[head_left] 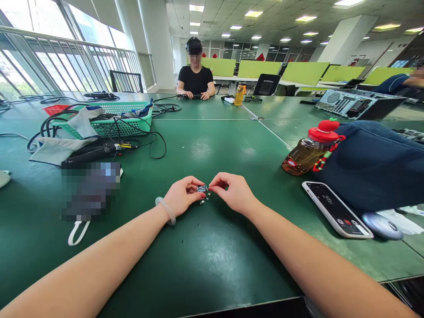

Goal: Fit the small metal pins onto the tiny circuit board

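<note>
Between the thumb and fingers of my left hand [185, 192] is a small dark circuit board [202, 188] with pale markings. My right hand [233, 191] is closed in a pinch at the board's right edge; anything between those fingertips is too small to make out. Just below the board, a small pale rectangular part [208, 196] and a tiny whitish piece [202, 202] lie on the green table [212, 260]. A pale bangle circles my left wrist.
A green basket [132, 126] with cables and gloves stands at the left, beyond a blurred phone [91, 190]. At the right are a tea bottle [303, 154], a navy bag [374, 163], a lit phone [336, 210] and a round case [382, 225]. A person [196, 77] sits opposite.
</note>
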Demonstrator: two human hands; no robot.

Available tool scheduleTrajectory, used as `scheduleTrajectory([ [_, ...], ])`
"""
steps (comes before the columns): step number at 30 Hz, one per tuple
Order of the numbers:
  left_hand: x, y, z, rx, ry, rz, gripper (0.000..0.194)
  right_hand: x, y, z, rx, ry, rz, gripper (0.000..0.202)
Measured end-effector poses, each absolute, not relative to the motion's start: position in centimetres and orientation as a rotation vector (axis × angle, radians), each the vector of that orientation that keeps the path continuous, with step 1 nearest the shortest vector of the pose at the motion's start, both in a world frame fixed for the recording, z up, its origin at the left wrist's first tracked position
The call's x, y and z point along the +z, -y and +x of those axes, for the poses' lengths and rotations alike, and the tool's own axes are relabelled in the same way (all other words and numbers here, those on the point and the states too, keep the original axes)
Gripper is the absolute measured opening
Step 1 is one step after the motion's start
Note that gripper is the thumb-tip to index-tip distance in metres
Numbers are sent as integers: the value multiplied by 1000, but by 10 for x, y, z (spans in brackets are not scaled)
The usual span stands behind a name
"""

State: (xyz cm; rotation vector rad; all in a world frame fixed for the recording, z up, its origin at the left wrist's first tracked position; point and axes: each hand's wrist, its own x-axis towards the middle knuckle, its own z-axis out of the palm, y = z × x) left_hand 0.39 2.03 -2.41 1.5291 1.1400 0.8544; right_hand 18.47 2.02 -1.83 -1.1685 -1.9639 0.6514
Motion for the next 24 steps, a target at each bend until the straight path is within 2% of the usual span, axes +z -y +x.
scheduleTrajectory([
  [3, -23, -20, 4, 836, -1125, 1522, 31, -18, -19, 184, 612, 1994, -1152, 8],
  [11, -23, -19, 6, 814, -1116, 1543, 24, -17, -15, 181, 235, 2259, -1064, 20],
  [18, -22, -18, 6, 814, -1124, 1564, 23, -19, -14, 182, -44, 2468, -947, 39],
  [24, -19, -16, 5, 809, -1128, 1608, 19, -20, -14, 183, -178, 2511, -892, 40],
])
